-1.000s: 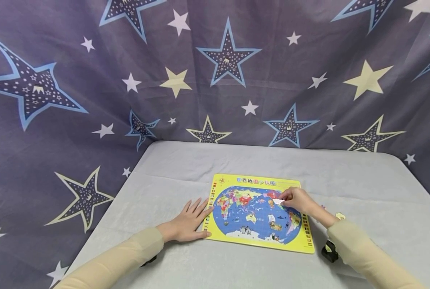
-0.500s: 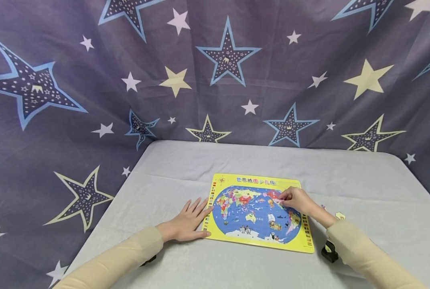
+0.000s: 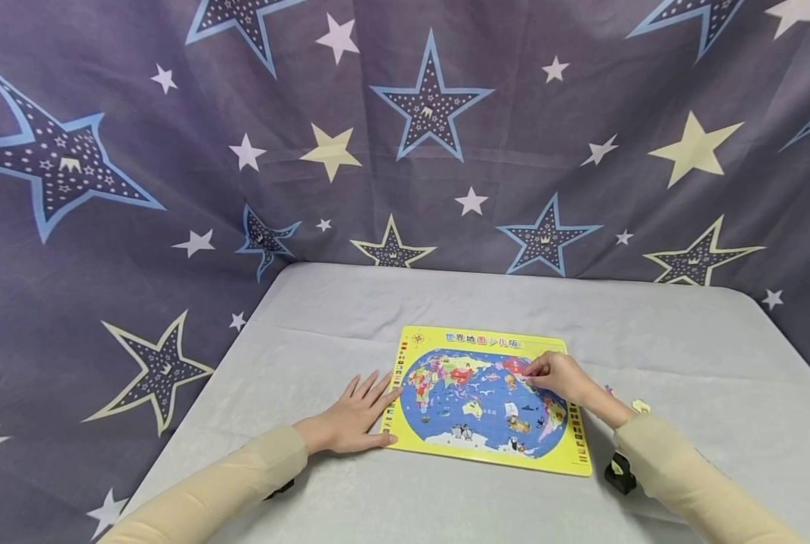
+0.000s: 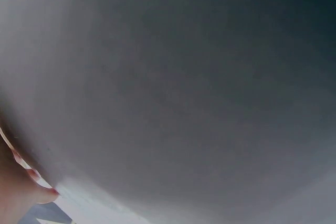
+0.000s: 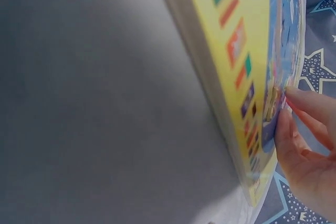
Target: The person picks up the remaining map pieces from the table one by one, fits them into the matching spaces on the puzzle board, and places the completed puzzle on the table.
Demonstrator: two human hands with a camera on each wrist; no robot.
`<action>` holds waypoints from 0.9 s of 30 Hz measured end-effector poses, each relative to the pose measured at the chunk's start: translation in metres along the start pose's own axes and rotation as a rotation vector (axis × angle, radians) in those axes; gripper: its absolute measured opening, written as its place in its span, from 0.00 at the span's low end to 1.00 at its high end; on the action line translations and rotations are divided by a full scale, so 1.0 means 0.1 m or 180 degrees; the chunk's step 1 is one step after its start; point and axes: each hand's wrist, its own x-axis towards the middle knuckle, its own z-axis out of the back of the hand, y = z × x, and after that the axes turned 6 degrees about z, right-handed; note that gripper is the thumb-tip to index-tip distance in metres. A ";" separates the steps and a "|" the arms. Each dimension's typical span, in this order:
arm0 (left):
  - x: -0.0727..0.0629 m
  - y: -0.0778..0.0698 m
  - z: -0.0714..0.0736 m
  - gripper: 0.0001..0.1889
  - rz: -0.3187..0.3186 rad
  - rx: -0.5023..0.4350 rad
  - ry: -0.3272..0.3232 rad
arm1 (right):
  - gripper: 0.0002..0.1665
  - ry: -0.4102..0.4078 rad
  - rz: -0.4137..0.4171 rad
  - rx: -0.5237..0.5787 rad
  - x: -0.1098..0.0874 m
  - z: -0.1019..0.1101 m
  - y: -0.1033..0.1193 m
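Note:
A yellow-bordered world map puzzle board (image 3: 410, 440) lies on the table. My left hand (image 3: 350, 423) rests spread, fingers extended, at its left edge. Over the map's upper right, my right hand (image 3: 563, 378) pinches a small puzzle piece between thumb and fingers, down at the board's surface. Most of that piece is hidden by the fingertips; a pinkish sliver shows in the right wrist view, beside the flag-printed border (image 5: 253, 38). Only part of the left hand (image 4: 21, 192) shows in the left wrist view, at the lower left corner.
Just right of the board, partly behind the right forearm, lie a yellow loose piece (image 3: 641, 406) and a small purple one (image 3: 609, 389). A black object (image 3: 620, 474) sits under the right cuff. A star-print curtain (image 3: 473, 242) hangs behind the grey-covered table (image 3: 350, 302).
A white patch visible by the right fingertips one second ago now shows map colours. The right hand stays at the same spot, and the left hand has not moved.

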 end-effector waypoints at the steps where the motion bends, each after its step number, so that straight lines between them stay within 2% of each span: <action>1: 0.00 0.00 0.00 0.42 -0.0002 0.0003 -0.0002 | 0.06 -0.0009 -0.0010 -0.0004 0.00 -0.01 0.00; 14: 0.01 0.00 0.00 0.42 -0.0004 -0.0020 0.0016 | 0.07 -0.0004 0.0062 0.0079 -0.01 0.01 -0.02; 21: 0.00 0.00 0.00 0.42 0.0018 -0.0003 0.0044 | 0.09 0.0040 -0.0169 0.0166 -0.06 0.13 0.06; 24: 0.00 0.00 0.01 0.42 0.0023 -0.0025 0.0054 | 0.11 0.0000 -0.0279 0.0149 -0.11 0.18 0.04; 27: 0.00 0.00 0.01 0.42 0.0033 -0.0024 0.0067 | 0.12 -0.0006 -0.0270 0.0164 -0.15 0.24 0.00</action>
